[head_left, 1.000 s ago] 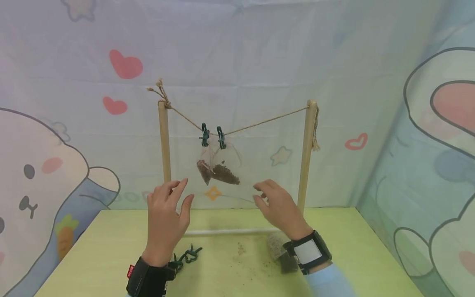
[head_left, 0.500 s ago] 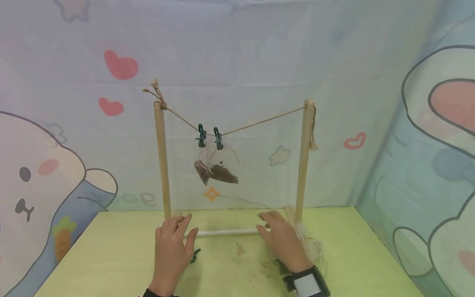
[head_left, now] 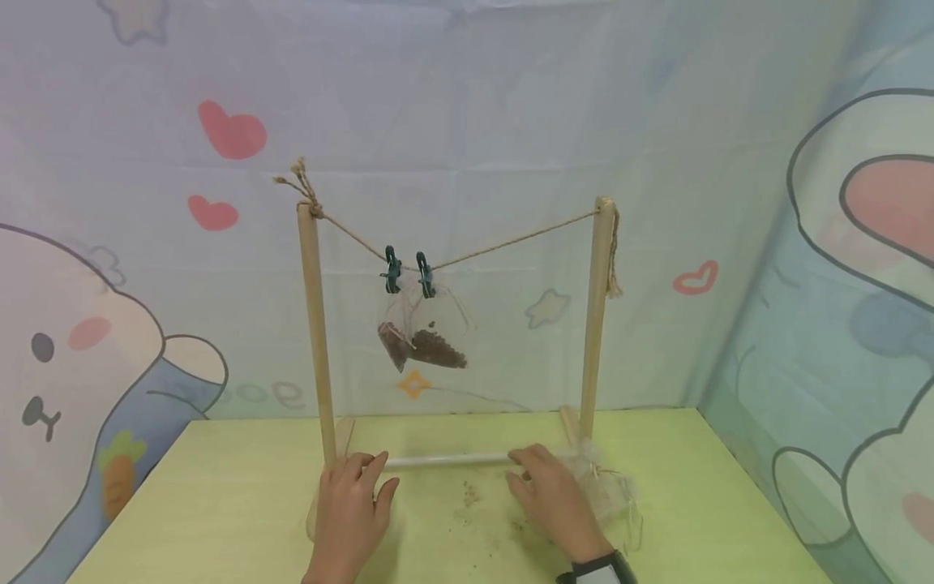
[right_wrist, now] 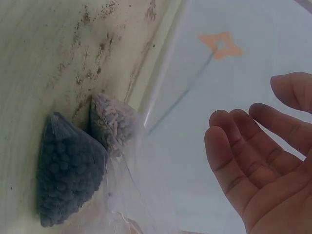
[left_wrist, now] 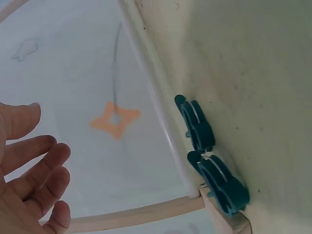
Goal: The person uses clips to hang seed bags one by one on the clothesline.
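My left hand [head_left: 350, 515] hovers low over the left side of the table, holding nothing, its fingers loosely bent. Two green plastic clips [left_wrist: 222, 183] lie beneath it, seen in the left wrist view and hidden by the hand in the head view. On the right, my right hand [head_left: 554, 507] is likewise empty, with relaxed fingers. Close to it lie a clear bag of dark round pellets [right_wrist: 70, 170] and a bag of pale pellets [right_wrist: 114, 122]. Two more green clips [head_left: 426, 276] pinch clear plastic bagging with dark brown contents [head_left: 438, 349] onto a sagging rope [head_left: 518, 241].
Two wooden posts [head_left: 315, 324] carry the rope, and a white rod [head_left: 452, 460] joins them low down. Brown crumbs [head_left: 470, 492] are scattered on the yellow table [head_left: 700, 503]. A printed cloth backdrop [head_left: 511, 105] stands behind and at the sides.
Both hands have come down from beside the hanging bagging to low over the table. The left hand now covers the loose clips in the head view. The bagging still hangs from the rope.
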### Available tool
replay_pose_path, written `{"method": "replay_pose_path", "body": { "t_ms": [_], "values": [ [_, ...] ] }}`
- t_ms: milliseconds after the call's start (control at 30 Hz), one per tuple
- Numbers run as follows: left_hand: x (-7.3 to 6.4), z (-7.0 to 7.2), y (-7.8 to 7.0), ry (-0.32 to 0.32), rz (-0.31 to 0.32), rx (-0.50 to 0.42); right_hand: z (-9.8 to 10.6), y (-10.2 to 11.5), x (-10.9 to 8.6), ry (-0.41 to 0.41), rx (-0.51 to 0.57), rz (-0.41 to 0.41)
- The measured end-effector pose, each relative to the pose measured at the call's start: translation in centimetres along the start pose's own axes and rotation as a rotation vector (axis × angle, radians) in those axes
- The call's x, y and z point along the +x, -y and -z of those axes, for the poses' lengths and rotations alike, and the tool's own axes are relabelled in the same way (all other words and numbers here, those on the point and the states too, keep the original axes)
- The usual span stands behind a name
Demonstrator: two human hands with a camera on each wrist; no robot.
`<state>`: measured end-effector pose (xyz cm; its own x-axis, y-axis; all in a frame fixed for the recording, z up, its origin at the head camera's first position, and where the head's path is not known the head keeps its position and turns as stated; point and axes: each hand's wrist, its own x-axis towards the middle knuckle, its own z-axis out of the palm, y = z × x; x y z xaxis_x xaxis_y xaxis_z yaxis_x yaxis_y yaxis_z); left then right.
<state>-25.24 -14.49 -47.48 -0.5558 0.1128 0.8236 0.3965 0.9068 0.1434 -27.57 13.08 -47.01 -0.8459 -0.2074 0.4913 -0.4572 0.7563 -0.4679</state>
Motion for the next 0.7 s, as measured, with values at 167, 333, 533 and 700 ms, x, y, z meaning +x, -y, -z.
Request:
{"method": "replay_pose_path", "body": {
  "t_ms": [167, 333, 533, 700],
  "values": [
    [-0.4, -0.1, 0.6, 0.117, 0.072, 0.026, -0.7, 0.2, -0.2, -0.011, 0.027, 0.061],
    [-0.8, -0.3, 1.4, 0.211, 0.115, 0.072, -1.6, 0.6, -0.2, 0.001, 0.001, 0.117],
    [-1.3, -0.5, 2.1, 0.371, 0.145, 0.110, -2.7, 1.3, -0.4, 0.037, 0.035, 0.204],
    [-1.6, -0.6, 2.4, 0.482, 0.134, 0.152, -3.4, 2.1, -0.7, 0.090, 0.052, 0.258]
  ]
}}
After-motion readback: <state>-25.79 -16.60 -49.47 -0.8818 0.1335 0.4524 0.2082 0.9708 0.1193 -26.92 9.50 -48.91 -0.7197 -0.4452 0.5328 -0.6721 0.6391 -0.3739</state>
